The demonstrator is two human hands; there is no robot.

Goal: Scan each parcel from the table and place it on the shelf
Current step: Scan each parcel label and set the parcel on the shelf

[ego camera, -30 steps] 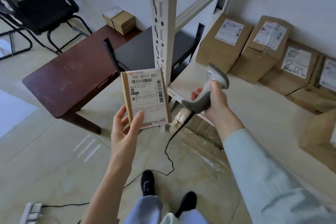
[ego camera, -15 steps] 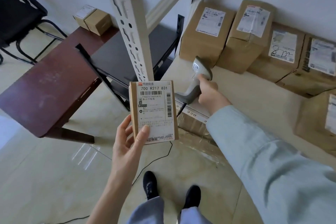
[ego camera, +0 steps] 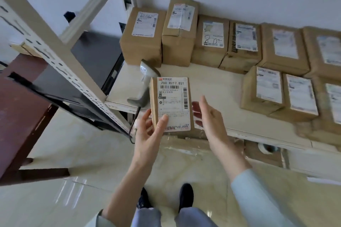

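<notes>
left hand point(ego camera: 149, 131) grasps parcel point(ego camera: 172, 104) above shelf point(ego camera: 217, 86) edge | right hand point(ego camera: 206, 116) released, beside parcel, perhaps touching | scanner point(ego camera: 145, 83) behind parcel

The left hand point(ego camera: 149, 131) grips the parcel point(ego camera: 171, 103) from below, thumb on its label. The right hand point(ego camera: 208, 116) is just right of the parcel, fingers straight, holding nothing.

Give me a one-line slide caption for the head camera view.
Left hand holds a labelled parcel above the shelf; the open right hand reaches toward it, scanner lying on the shelf.
</notes>
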